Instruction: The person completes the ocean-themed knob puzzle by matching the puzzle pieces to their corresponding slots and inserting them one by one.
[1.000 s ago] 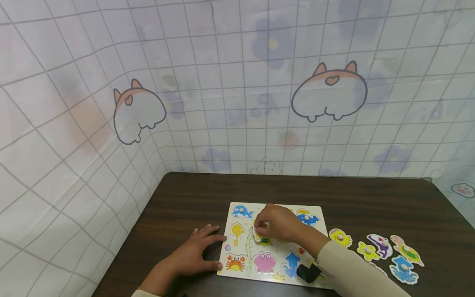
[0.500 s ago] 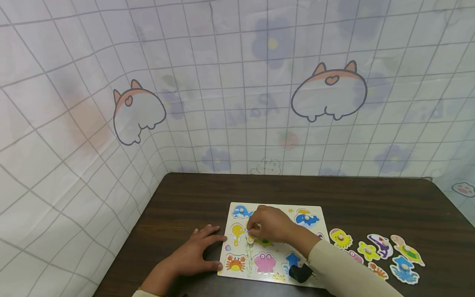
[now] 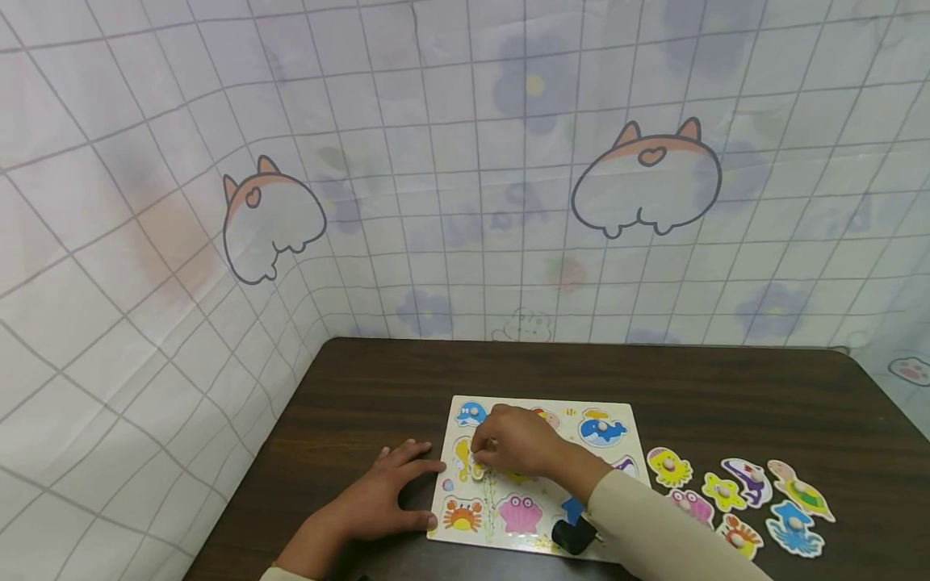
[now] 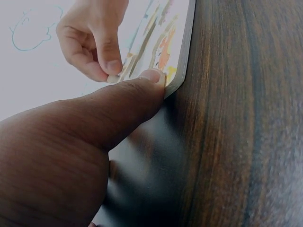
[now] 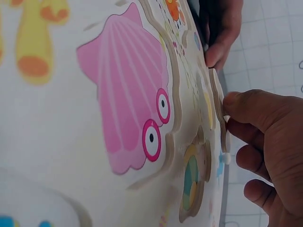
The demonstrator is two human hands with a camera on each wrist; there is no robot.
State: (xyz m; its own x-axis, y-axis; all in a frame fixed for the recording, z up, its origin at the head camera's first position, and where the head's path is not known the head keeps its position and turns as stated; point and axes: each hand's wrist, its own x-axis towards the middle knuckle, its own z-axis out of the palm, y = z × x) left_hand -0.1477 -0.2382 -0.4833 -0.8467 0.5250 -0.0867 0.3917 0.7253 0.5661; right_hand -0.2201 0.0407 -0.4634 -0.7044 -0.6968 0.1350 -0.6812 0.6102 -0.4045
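A cream wooden puzzle board (image 3: pixel 567 428) lies on the dark table, with sea-animal slots and pictures on it. My right hand (image 3: pixel 519 442) pinches a thin white-edged puzzle piece (image 3: pixel 477 470) with some yellow showing, over the board's yellow seahorse slot (image 3: pixel 462 456). In the right wrist view the same piece (image 5: pixel 219 111) stands edge-on between thumb and fingers, close over the board; its face is hidden. My left hand (image 3: pixel 374 494) rests at the board's left edge, fingers spread, thumb (image 4: pixel 147 87) on the near corner.
Right of the board lie loose knobbed pieces: a yellow octopus (image 3: pixel 668 466), star (image 3: pixel 724 491), purple dolphin (image 3: pixel 748 476), turtle (image 3: pixel 801 490), blue squid (image 3: pixel 794 528), crab (image 3: pixel 739 537) and pink shell (image 3: pixel 690 506). A blue dolphin (image 3: pixel 471 414) and whale (image 3: pixel 602 431) sit in the board. Patterned curtain surrounds the table.
My right hand has moved left across the board with the piece, from over the turtle slot to the seahorse slot. The left hand stays in place.
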